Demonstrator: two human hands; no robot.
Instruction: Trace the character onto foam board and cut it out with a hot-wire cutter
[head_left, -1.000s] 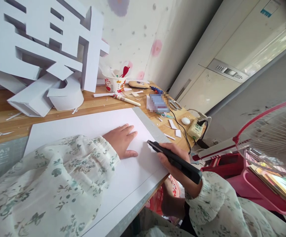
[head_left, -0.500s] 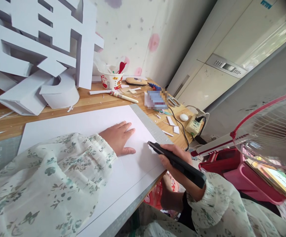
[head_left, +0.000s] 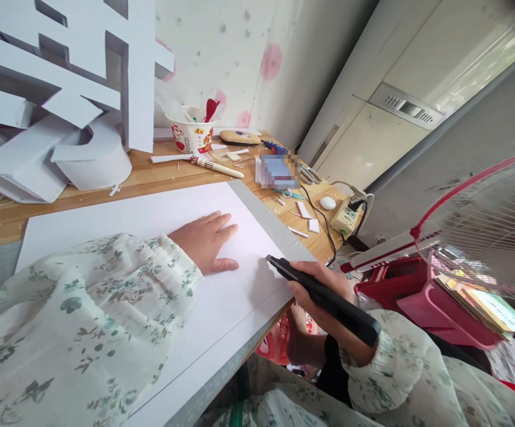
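My left hand (head_left: 206, 242) lies flat on a large white sheet (head_left: 243, 302), its fingers stretched out and the thumb apart. In my right hand (head_left: 323, 296) is a black utility knife (head_left: 328, 299), gripped along its body. The knife's tip points to the left, over the right part of the sheet; I cannot tell whether it touches. A thin line runs along the sheet's near edge. Beneath the sheet shows a grey cutting mat (head_left: 261, 213).
White three-dimensional cut-out shapes (head_left: 139, 89) stand at the back left. A paper cup (head_left: 191, 136), a pen (head_left: 217, 168), a pencil case (head_left: 239, 137), scissors (head_left: 309, 174) and a power strip (head_left: 348, 216) sit behind the mat. A fan (head_left: 483, 225) stands at the right.
The view has shifted slightly, so most of the scene sits a little further left and up. My left hand stays flat on the sheet, and the right still grips the knife.
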